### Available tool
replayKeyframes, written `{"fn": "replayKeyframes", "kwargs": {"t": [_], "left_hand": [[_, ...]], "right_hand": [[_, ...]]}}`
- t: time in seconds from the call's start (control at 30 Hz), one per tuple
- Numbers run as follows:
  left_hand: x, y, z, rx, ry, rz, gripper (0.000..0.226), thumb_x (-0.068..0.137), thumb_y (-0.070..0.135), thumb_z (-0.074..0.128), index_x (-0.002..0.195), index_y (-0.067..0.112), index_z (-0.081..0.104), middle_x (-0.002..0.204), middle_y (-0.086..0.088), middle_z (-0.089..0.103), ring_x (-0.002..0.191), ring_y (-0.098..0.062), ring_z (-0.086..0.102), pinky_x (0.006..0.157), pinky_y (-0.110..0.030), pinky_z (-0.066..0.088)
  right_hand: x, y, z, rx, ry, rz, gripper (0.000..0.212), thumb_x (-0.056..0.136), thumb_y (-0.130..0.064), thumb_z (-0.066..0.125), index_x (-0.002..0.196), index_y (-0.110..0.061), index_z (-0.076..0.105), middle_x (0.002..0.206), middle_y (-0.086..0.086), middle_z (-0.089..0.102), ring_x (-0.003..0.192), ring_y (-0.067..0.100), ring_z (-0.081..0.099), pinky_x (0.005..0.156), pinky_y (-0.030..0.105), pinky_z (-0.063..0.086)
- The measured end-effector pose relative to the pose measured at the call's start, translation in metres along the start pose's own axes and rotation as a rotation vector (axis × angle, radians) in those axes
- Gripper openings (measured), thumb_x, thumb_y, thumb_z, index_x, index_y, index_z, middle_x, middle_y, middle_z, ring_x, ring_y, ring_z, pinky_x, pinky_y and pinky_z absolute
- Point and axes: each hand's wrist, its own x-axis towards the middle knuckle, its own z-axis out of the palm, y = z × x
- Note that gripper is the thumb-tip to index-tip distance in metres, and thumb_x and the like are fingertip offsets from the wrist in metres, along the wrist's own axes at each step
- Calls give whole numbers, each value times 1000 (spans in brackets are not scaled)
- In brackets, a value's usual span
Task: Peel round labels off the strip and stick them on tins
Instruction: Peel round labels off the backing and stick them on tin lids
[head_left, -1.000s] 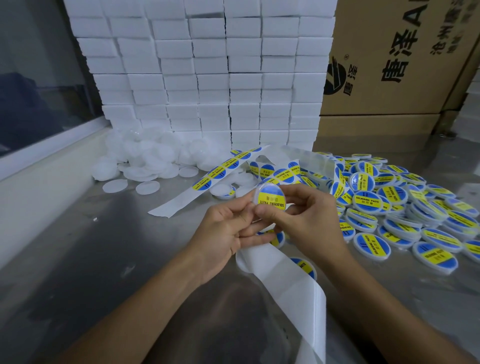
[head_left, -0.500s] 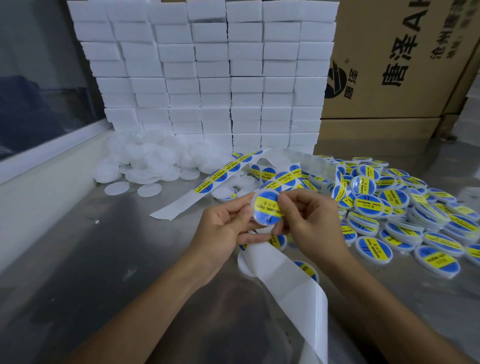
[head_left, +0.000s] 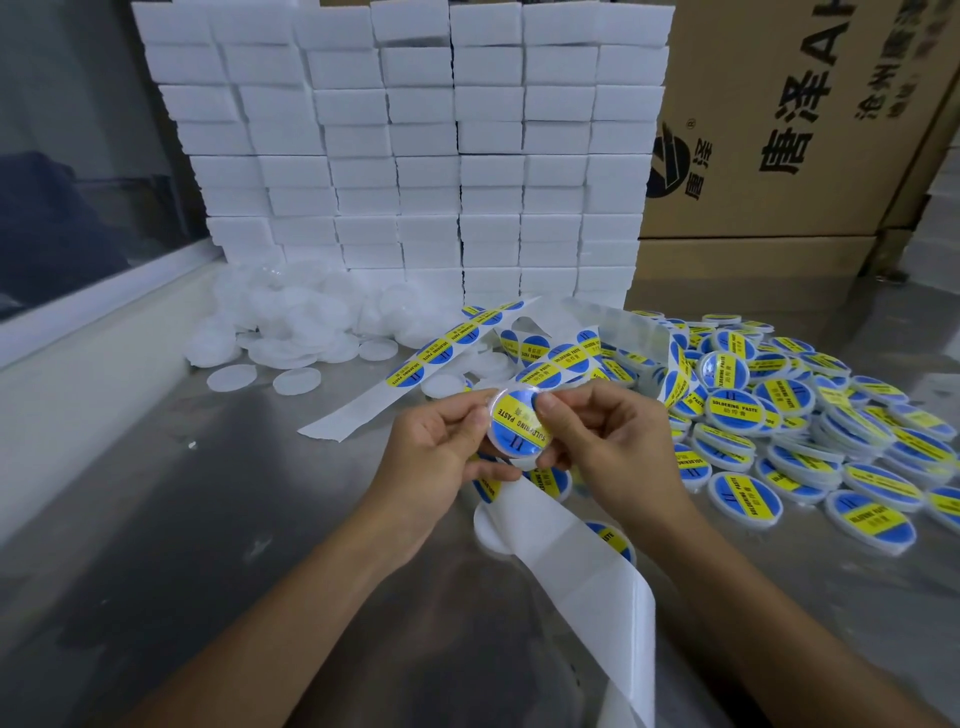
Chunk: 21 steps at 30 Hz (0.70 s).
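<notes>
A round white tin (head_left: 514, 423) with a blue-and-yellow label on its face is held above the metal table (head_left: 208, 519), between both hands. My left hand (head_left: 441, 447) grips its left rim with thumb and fingers. My right hand (head_left: 608, 431) pinches its right side, thumb pressing on the label. The label strip (head_left: 447, 345) with several round labels runs across the table behind the hands. Its empty white backing (head_left: 582, 566) trails toward me below my hands.
A heap of labelled tins (head_left: 779, 415) lies on the right. Unlabelled white tins (head_left: 291, 322) are piled at the back left. A wall of stacked white boxes (head_left: 415, 145) and brown cartons (head_left: 789, 119) stand behind. A white ledge (head_left: 78, 312) runs along the left.
The tin has turned in my hands so its labelled face tilts toward me, and my right thumb has shifted onto the label. Both hands stay at the same spot.
</notes>
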Motion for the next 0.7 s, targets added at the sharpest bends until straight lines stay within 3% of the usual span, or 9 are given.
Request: {"fn": "replayKeyframes", "kwargs": {"t": [0.07,0.13,0.2,0.3,0.43,0.53,0.6,0.7], "left_hand": [[0,0,1,-18,30,-8,23,98,5,48,101,13,69,86,-9,76,72,-22,72,61,-27,58],[1,-1,2,-31,81,-22,17,97,6,52,102,9,68,88,-13,75,73,-24,72,62,-28,58],[1,-1,2,-25,109,-31,15,96,6,55,97,12,69,84,-13,75,70,-21,72,61,-26,58],[-1,-1,4,-33,102,-37,19,93,6,59,85,16,73,78,-13,73,66,-19,71,59,-25,57],[1,-5,3,152,223,113,16,86,15,71,72,22,74,66,-2,70,56,-9,62,52,-19,51],[4,-10,-4,485,381,240,15,75,23,82,68,24,68,62,8,53,53,0,46,51,-7,38],[5,-13,-9,663,418,206,22,70,25,85,73,27,63,74,12,48,60,0,45,56,-8,36],[8,-15,-13,712,429,28,25,70,21,79,80,30,58,89,13,55,74,-1,53,62,-15,39]], "right_hand": [[-3,2,1,-198,34,-107,20,84,-22,76,100,-12,73,87,-3,73,59,13,67,58,28,54],[-6,2,2,-407,-11,-255,44,75,-29,84,115,-20,69,109,-5,66,82,9,66,63,19,52],[-7,3,2,-522,-66,-353,59,69,-31,89,123,-18,67,115,-2,62,96,5,59,68,11,47],[-6,2,2,-600,-68,-405,61,71,-31,88,124,-12,67,110,-2,65,97,2,58,73,7,42],[4,1,-16,-606,11,-323,44,76,-33,82,115,-18,70,102,-12,68,92,-5,59,75,6,41],[21,6,-49,-698,206,-247,28,79,-27,79,103,-15,72,110,-3,64,93,4,59,77,20,45],[29,11,-70,-773,364,-164,28,81,-28,77,103,-12,71,116,5,59,98,18,60,77,29,45],[34,20,-94,-919,551,-19,32,85,-37,70,106,-13,68,117,9,60,99,28,59,74,32,38]]}}
